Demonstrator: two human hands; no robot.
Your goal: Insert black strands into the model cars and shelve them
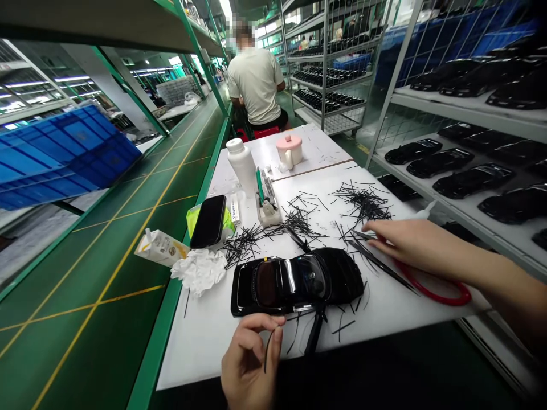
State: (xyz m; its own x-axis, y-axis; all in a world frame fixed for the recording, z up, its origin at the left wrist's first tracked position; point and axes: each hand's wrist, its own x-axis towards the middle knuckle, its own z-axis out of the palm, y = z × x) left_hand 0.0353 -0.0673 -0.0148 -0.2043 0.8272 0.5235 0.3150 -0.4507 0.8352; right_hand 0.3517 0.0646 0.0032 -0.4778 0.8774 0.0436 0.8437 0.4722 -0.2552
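Thin black strip (267, 353) pinched beside a glossy black model car (342, 273)

Seen from above: a white surface (200, 347), with the car lying sideways near the front edge, roof up. Just in front of the car: the left hand (253, 361), pinching the curved strip between thumb and fingertips. To the right of the car: the right hand (397, 239), fingers drawn narrow around a slim pointed tool (362, 234), firmness of grip impossible to tell. Just below that hand: a red-handled tool (464, 297).

Behind the car: loose piles of black strips (363, 202), plus a white bottle (241, 165) and a pink-lidded cup (289, 151). To its left: crumpled white tissue (199, 270), a drink carton (160, 247) and a black phone (208, 222).

Beyond, with back turned: a person in a pale T-shirt (256, 85). Along the left: a green conveyor belt (119, 250).
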